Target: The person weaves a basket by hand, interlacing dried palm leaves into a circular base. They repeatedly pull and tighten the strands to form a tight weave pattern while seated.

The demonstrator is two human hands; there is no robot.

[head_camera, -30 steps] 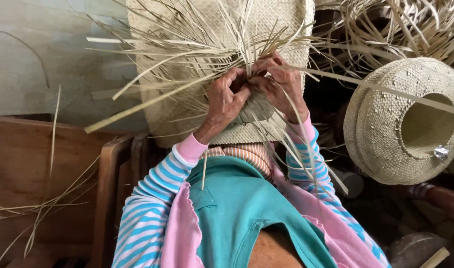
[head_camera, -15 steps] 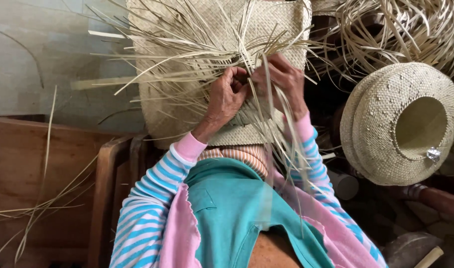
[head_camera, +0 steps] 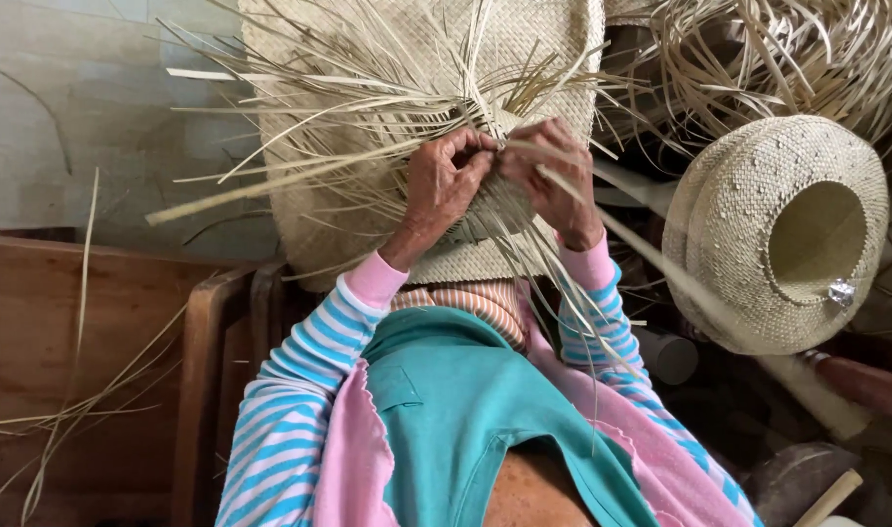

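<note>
1. A weaving step was in hand: loose straw strips (head_camera: 299,176) were being plaited into the unfinished edge of a woven straw mat (head_camera: 426,117), which was held up in front of the body, just above the lap.
2. The left hand (head_camera: 444,185) was curled shut, its fingertips pinched on strips at the working edge; the right hand (head_camera: 553,181) was likewise closed on a strip – the two hands were almost touching, thumb to thumb.
3. By judgement, the next move called for one strip to be crossed over its neighbour and pulled snug while the other fingers kept the finished rows from loosening (a small, tight motion, not a reach).
4. The mat was seen as pale and closely woven, flat across its upper part, with many long unwoven strips fanning out to the left and downward over the striped sleeves (head_camera: 299,390).
5. Off to the right a finished straw hat (head_camera: 748,234) lay on its side, well apart from the hands – above it, a tangle of loose straw (head_camera: 787,49).
6. A wooden chair frame (head_camera: 207,371) stood at the lower left.
</note>
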